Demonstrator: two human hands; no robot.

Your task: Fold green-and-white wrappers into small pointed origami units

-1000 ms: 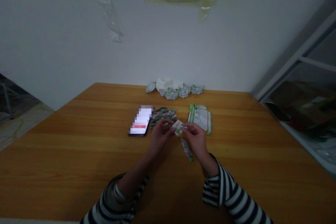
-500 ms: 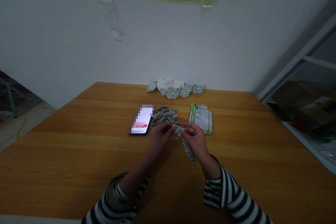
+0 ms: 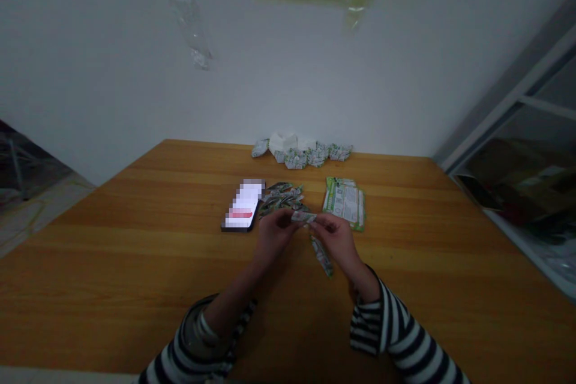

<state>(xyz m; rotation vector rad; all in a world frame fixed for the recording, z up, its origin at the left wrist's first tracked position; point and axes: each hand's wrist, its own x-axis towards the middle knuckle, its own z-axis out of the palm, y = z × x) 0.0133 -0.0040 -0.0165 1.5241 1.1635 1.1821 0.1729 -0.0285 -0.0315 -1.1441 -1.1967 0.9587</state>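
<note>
My left hand [image 3: 273, 234] and my right hand [image 3: 336, 239] meet over the middle of the wooden table [image 3: 135, 264]. Both pinch one small green-and-white wrapper [image 3: 303, 216] held between them, fingers closed on its two ends. A narrow green wrapper strip [image 3: 323, 257] lies on the table just under my right hand. A loose pile of small green packets [image 3: 281, 198] lies right behind my left hand. Both sleeves are black-and-white striped.
A phone [image 3: 243, 206] with a lit screen lies left of the packets. A flat green-and-white bag [image 3: 345, 201] lies to the right. Crumpled wrappers and white tissue [image 3: 299, 152] sit along the far edge by the wall. A glass-fronted cabinet [image 3: 522, 174] stands at the right.
The wrapper, held open and tilted a second ago, is now folded flatter and narrower between my fingertips. Both hands stay almost in place.
</note>
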